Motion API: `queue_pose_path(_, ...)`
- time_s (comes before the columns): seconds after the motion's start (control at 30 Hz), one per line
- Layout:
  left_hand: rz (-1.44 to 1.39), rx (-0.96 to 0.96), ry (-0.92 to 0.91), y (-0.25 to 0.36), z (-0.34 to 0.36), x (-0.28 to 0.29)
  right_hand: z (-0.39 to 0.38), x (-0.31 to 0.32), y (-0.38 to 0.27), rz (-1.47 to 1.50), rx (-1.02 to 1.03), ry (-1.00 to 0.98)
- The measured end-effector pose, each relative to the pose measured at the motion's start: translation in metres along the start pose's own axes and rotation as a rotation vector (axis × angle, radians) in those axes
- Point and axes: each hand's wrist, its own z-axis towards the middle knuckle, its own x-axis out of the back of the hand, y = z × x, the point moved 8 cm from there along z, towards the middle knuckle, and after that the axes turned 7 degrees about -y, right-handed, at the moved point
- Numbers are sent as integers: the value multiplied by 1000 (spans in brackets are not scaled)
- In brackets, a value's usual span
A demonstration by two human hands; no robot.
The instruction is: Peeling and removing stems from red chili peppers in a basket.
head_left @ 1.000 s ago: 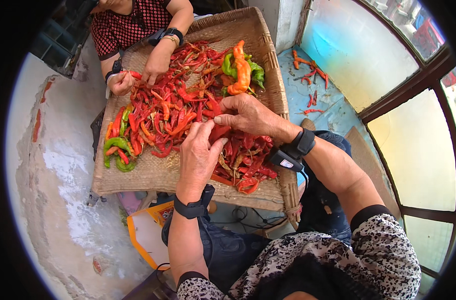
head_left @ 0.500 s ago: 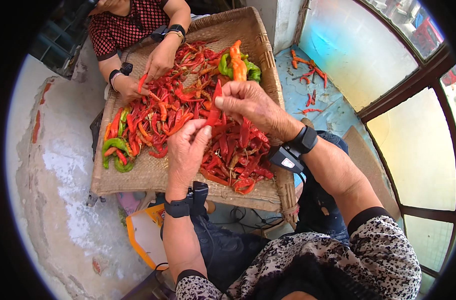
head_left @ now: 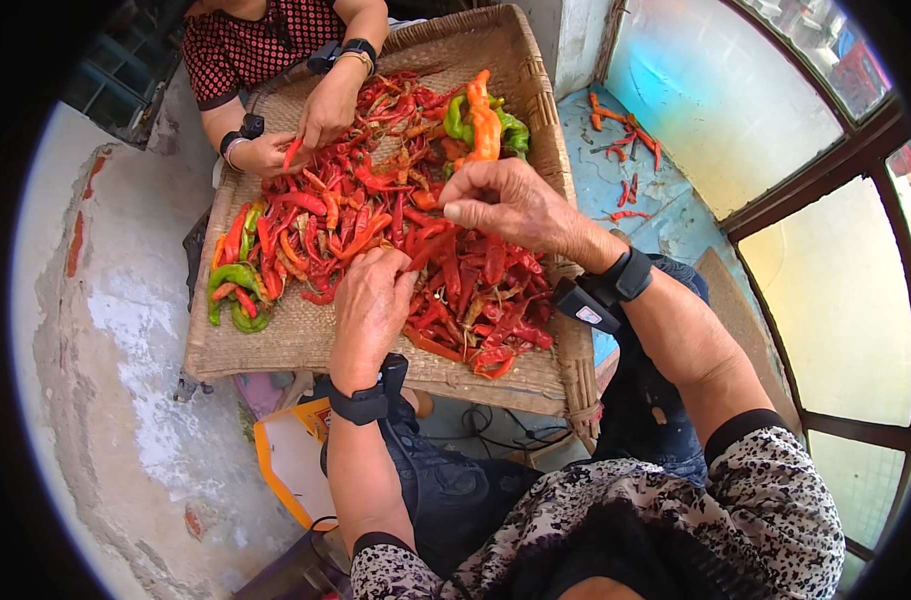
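Observation:
A shallow woven basket tray point(head_left: 275, 355) holds a heap of red chili peppers point(head_left: 360, 180), many of them wrinkled. My left hand point(head_left: 370, 305) is closed low over the near part of the heap, its fingertips at one end of a red chili pepper point(head_left: 430, 247). My right hand point(head_left: 510, 205) hovers above the heap to the right, thumb and fingers curled together; anything between them is too small to make out. Just beyond it lie a large orange pepper point(head_left: 483, 125) and green peppers point(head_left: 513, 135).
Across the tray, a co-worker's hands point(head_left: 275, 152) handle a red chili. Green peppers point(head_left: 240, 290) lie at the tray's left side. Several chilies point(head_left: 630, 140) are scattered on the blue surface by the window point(head_left: 725, 110). An orange-edged white container point(head_left: 290, 465) and cables sit below the tray.
My hands have moved apart. The left has lowered toward the heap with the red chili pepper, and the right has let go of the pepper's upper end. The co-worker's hands have shifted slightly.

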Motion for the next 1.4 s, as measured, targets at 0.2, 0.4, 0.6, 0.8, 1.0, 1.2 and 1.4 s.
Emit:
queue_pose_path(0.2, -730, 257, 72, -24, 5, 8, -1, -12, -4, -131, 59, 25)
queue_pose_path(0.4, -507, 405, 709, -88, -11, 58, -2, 0, -5, -145, -46, 72)
queue_pose_path(0.6, -540, 329, 135, -48, 16, 5, -3, 3, -1, -200, 31, 104)
queue_pose_path(0.8, -500, 204, 39, -27, 25, -16, 2, -1, -12, -156, 30, 131)
queue_pose_path(1.0, -1254, 244, 261, -25, 17, 0, -1, 1, -8, -172, 39, 149)
queue_pose_path(1.2, -1364, 175, 179, -14, 16, -12, 1, -38, 2, -244, 14, -131)
queue_pose_path(1.4, -1474, 204, 314, -24, 13, 3, 1, -27, -7, -245, 44, -88)
